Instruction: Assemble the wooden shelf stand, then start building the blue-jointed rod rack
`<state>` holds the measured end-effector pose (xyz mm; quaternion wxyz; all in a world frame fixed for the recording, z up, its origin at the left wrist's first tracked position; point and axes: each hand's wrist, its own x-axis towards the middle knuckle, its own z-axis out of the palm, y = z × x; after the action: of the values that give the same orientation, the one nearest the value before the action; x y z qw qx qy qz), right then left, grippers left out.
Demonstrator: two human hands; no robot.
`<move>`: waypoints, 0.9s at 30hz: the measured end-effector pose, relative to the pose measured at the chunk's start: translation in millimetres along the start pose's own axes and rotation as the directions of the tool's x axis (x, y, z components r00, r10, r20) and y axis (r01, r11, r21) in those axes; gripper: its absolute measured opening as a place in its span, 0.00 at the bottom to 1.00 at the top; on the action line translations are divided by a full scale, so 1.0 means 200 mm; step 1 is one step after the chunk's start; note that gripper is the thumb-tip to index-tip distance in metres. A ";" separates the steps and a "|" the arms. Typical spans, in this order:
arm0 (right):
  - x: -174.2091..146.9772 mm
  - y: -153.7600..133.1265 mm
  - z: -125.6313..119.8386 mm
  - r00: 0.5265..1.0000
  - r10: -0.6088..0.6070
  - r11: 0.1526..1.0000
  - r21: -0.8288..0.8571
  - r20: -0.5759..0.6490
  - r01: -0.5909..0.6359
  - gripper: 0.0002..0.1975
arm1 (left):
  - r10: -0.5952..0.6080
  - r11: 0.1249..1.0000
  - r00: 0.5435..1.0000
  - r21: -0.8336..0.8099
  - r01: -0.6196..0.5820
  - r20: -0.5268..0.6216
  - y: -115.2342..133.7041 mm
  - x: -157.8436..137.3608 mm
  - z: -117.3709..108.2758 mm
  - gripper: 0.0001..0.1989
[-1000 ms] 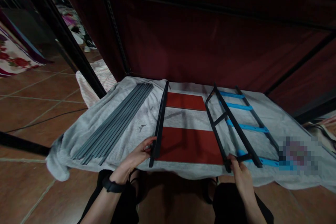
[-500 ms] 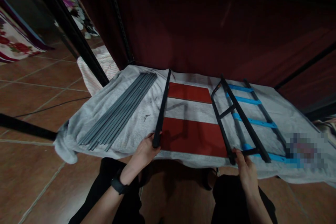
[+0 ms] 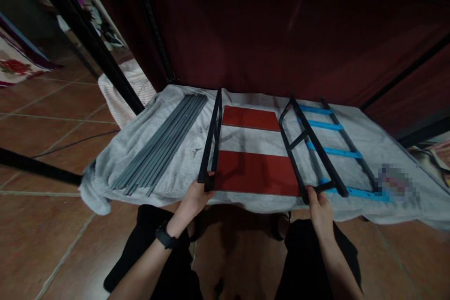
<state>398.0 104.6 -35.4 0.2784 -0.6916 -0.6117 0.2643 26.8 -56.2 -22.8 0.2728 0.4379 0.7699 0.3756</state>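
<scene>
My left hand (image 3: 197,195) grips the near end of a narrow black metal frame (image 3: 207,143), which stands tilted at the left ends of two red panels. My right hand (image 3: 319,206) is closed on the near end of another black frame (image 3: 318,150) with crossbars, leaning outward at the panels' right ends. Between the frames lie the larger near red panel (image 3: 256,172) and a smaller far red panel (image 3: 250,118), both flat on the grey cloth. Some fingers of each hand are hidden by the frames.
Grey rods (image 3: 161,145) lie in a bundle on the grey cloth (image 3: 242,141) at left, with small metal pieces (image 3: 196,151) beside them. Blue strips (image 3: 337,152) joined to grey bars lie at right. Behind hangs a dark red curtain (image 3: 232,33); a black post (image 3: 87,37) rises at left.
The left black frame has tipped outward to the left, so both its long bars now show. The right frame keeps its lean. The whole view has shifted slightly.
</scene>
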 end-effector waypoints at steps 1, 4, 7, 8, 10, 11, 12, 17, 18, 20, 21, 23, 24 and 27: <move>0.00 0.00 0.00 1.000 -0.006 1.000 -0.012 0.004 0.006 0.32 | 0.010 1.000 1.000 -0.008 -0.009 0.023 -0.01 -0.01 0.00 0.29; -0.01 0.00 -0.01 0.999 -0.020 0.998 -0.055 0.027 0.021 0.29 | 0.027 0.998 0.998 -0.050 -0.025 0.049 -0.03 -0.02 0.01 0.26; 0.00 0.00 -0.02 0.999 -0.011 0.996 -0.093 0.047 0.016 0.28 | 0.037 0.991 0.999 -0.131 -0.033 0.030 -0.05 -0.01 0.01 0.21; 0.00 0.01 -0.03 0.998 -0.001 0.995 -0.099 0.059 0.007 0.29 | 0.039 0.987 0.999 -0.159 -0.036 0.019 -0.06 -0.01 0.01 0.20; 0.02 0.01 -0.04 0.996 0.013 0.997 -0.083 0.093 -0.005 0.29 | 0.040 0.981 0.999 -0.191 -0.041 -0.008 -0.08 -0.01 0.01 0.20; 0.02 0.02 -0.04 0.994 0.014 0.998 -0.064 0.106 -0.008 0.30 | 0.038 0.981 0.999 -0.189 -0.040 -0.017 -0.09 -0.02 0.00 0.20; 0.03 0.03 -0.04 0.994 0.011 0.999 -0.037 0.113 -0.007 0.30 | 0.033 0.984 0.999 -0.176 -0.037 -0.023 -0.10 -0.02 0.00 0.21; -0.02 0.08 -0.02 0.995 -0.034 0.989 0.144 0.095 0.020 0.32 | 0.000 0.999 1.000 0.044 0.001 -0.020 -0.10 -0.03 -0.02 0.19; -0.05 0.08 -0.02 0.996 -0.037 0.985 0.172 0.084 0.022 0.32 | -0.006 0.997 1.000 0.074 0.008 -0.026 -0.09 -0.04 -0.02 0.18; -0.13 0.07 -0.01 0.998 -0.048 0.980 0.195 0.039 0.039 0.32 | -0.030 0.994 0.999 0.100 0.034 -0.041 -0.07 -0.04 -0.02 0.15; -0.17 0.05 0.00 0.998 -0.065 0.980 0.189 0.006 0.063 0.31 | -0.045 0.993 0.998 0.111 0.050 -0.048 -0.06 -0.04 -0.01 0.14; -0.24 -0.06 0.01 0.988 -0.139 0.976 0.162 -0.060 0.147 0.29 | -0.069 0.986 0.996 0.151 0.077 -0.056 -0.04 -0.05 -0.01 0.12; -0.26 -0.13 0.03 0.978 -0.192 0.967 0.157 -0.083 0.203 0.29 | -0.076 0.981 0.995 0.174 0.085 -0.058 -0.04 -0.05 -0.01 0.11; -0.32 -0.46 0.11 0.942 -0.335 0.884 0.355 0.031 0.303 0.27 | -0.064 0.973 0.997 0.218 0.073 -0.050 -0.02 -0.05 -0.01 0.10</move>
<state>312.2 51.2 15.7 0.4069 -0.5091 -0.6732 0.3493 27.9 -68.2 -24.3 0.2191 0.4305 0.8269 0.2879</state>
